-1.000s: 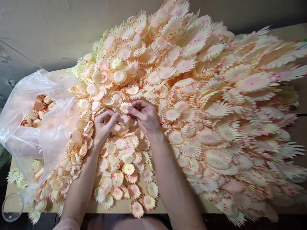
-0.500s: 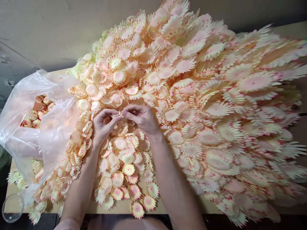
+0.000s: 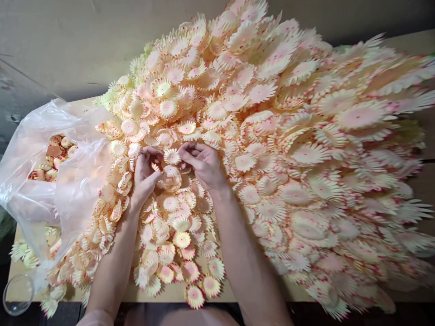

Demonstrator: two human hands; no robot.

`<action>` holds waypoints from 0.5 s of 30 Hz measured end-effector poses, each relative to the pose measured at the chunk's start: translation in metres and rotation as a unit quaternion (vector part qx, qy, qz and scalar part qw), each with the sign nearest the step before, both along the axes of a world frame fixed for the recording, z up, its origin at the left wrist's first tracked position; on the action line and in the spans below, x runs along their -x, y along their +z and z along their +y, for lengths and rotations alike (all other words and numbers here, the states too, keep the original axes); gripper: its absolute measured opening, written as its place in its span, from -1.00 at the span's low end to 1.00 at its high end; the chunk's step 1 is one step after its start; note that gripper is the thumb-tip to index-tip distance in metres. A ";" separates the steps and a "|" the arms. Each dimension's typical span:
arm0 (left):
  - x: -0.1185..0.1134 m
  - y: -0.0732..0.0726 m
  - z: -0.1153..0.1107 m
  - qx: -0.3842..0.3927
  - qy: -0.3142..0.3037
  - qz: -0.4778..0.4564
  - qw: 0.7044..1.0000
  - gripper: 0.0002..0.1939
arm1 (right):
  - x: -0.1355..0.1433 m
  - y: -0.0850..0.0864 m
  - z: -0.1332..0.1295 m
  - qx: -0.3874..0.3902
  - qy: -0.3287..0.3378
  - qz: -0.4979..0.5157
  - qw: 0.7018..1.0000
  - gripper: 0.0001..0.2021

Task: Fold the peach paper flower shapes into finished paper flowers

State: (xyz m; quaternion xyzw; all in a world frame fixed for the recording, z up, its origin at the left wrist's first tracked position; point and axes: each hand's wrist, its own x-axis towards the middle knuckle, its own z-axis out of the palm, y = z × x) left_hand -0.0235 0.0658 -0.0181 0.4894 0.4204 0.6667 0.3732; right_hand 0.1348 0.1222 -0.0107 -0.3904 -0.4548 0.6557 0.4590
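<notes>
Cream and pink fringed discs point(image 3: 244, 161), flower-like with red-tipped edges, lie heaped across the table. My left hand point(image 3: 147, 174) is curled over the heap, a small folded fringed piece point(image 3: 155, 167) at its thumb and fingers. To its right, my right hand point(image 3: 201, 164) pinches the edge of a pale round fringed disc point(image 3: 172, 156), which faces up between the two hands. The fingertips of the right hand are partly hidden behind its thumb.
At the left lies a clear plastic bag point(image 3: 78, 181), its opening showing several cupped fringed pieces point(image 3: 53, 158). A clear round container point(image 3: 18, 294) is at the lower left corner. The wooden table's front edge point(image 3: 306, 294) runs near my body.
My hands have moved slightly apart. The disc that was bunched between my fingertips now shows flat at the right hand, and a folded piece shows in the left.
</notes>
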 end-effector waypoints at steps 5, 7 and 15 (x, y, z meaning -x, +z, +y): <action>-0.001 -0.001 0.002 -0.006 -0.023 -0.021 1.000 -0.64 | 0.002 -0.001 0.001 0.014 -0.014 0.002 1.000 -0.60; -0.001 0.002 0.000 0.002 -0.031 -0.026 0.999 -0.60 | 0.002 -0.001 0.001 0.007 -0.016 0.005 1.000 -0.59; -0.002 0.011 -0.004 0.020 -0.045 -0.031 0.998 -0.69 | -0.005 0.007 -0.002 -0.058 0.088 -0.009 0.994 -0.68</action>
